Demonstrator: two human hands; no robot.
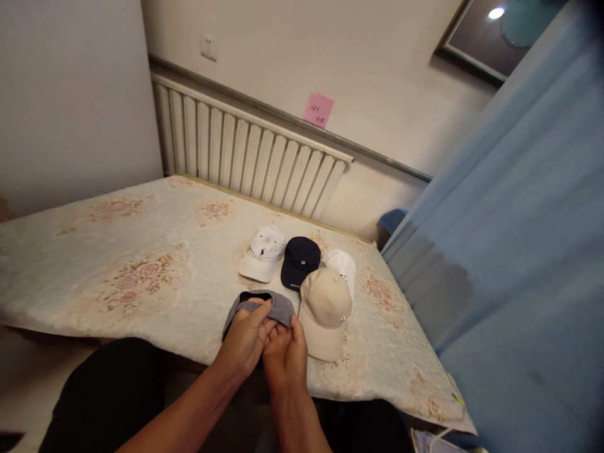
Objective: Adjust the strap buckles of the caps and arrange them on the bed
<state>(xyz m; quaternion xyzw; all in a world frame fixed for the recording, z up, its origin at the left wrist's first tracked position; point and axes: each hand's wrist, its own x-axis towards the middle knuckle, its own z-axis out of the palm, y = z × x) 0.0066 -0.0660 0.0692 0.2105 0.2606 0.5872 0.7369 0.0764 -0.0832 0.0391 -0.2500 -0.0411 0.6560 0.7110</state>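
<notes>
Both hands hold a grey cap (282, 306) by its back, around the opening and strap. My left hand (248, 336) pinches the strap with thumb and fingers, some fingers hidden inside the cap. My right hand (285, 349) grips the rim on the right with its thumb on top. Right beside it lies a beige cap (325, 302), brim toward me. Behind are a white cap (265, 248) with a small dark emblem, a black cap (301, 255) with a small light emblem, and another white cap (343, 261) partly covered by the beige one.
The caps rest on a bed or table with a flowered cover (189, 296). A white radiator (245, 148) runs along the wall behind it. Blue curtain (509, 220) hangs at the right. A pink note (318, 109) sticks to the wall; my dark-clothed knees are below the near edge.
</notes>
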